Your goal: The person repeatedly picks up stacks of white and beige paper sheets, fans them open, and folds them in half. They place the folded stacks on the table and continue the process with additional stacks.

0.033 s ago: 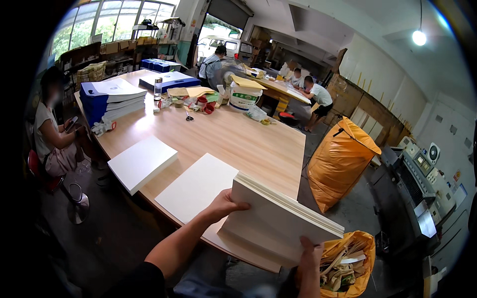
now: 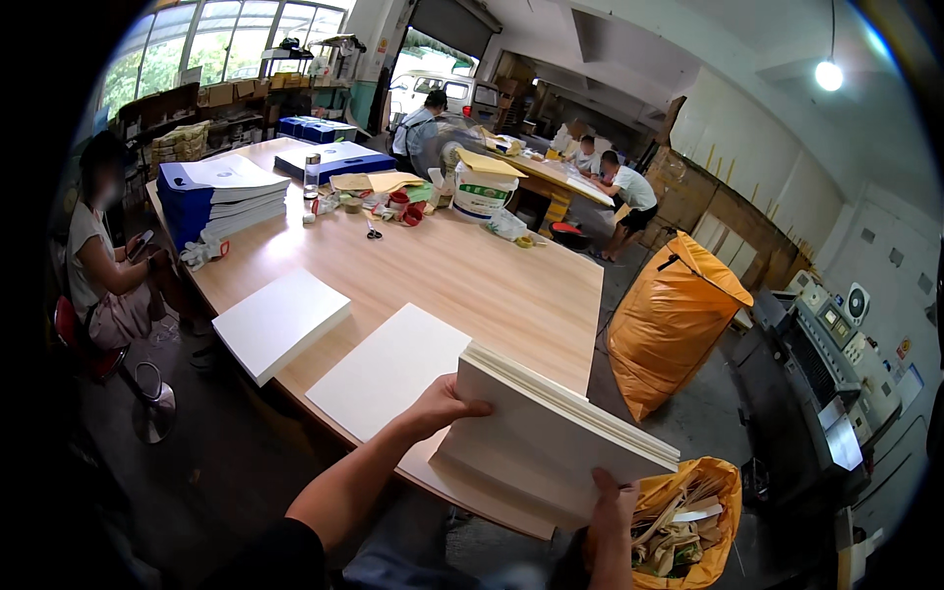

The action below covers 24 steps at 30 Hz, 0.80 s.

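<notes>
L hand (image 2: pixel 435 407) n R hand (image 2: pixel 614 500) are both gripping a wht sheet stack (image 2: pixel 551 421) at opp ends, holding it tilted nr the tbl (image 2: pixel 472 280) edge rn.

A head-worn fisheye looks forward and down from close above the tilted white paper block (image 2: pixel 546 428), across the wood-grain counter (image 2: pixel 462 285) to the distant roller shutter (image 2: pixel 450 26).
</notes>
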Available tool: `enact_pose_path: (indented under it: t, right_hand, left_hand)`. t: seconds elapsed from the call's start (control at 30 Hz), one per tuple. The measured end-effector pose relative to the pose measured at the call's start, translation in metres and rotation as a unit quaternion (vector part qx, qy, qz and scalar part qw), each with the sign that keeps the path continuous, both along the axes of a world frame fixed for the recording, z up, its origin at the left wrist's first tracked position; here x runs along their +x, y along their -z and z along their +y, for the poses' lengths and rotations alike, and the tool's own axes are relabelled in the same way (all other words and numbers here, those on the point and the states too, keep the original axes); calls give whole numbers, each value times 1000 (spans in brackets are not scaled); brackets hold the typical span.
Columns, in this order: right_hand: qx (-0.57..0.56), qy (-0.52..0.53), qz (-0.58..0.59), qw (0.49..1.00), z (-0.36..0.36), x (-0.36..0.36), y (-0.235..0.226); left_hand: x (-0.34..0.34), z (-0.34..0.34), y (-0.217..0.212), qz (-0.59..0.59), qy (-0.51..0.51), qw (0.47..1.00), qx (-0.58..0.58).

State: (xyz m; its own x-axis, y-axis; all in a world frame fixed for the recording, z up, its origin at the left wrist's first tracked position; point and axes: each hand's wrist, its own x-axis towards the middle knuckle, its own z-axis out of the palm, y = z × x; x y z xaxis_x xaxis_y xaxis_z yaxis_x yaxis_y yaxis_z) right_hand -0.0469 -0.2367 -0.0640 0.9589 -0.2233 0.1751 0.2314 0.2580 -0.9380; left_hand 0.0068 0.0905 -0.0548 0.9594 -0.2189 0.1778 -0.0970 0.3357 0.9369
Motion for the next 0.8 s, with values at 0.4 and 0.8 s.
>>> enact_pose_path:
  t: [0.4, 0.8]
  right_hand:
    - [-62, -2, -16, 998, 4, 0, 2]
    - [-170, -112, -32, 979, 23, 25, -69]
  left_hand:
    - [7, 4, -1, -21, -1, 1000, 12]
    - [-59, 46, -40, -20, -37, 999, 10]
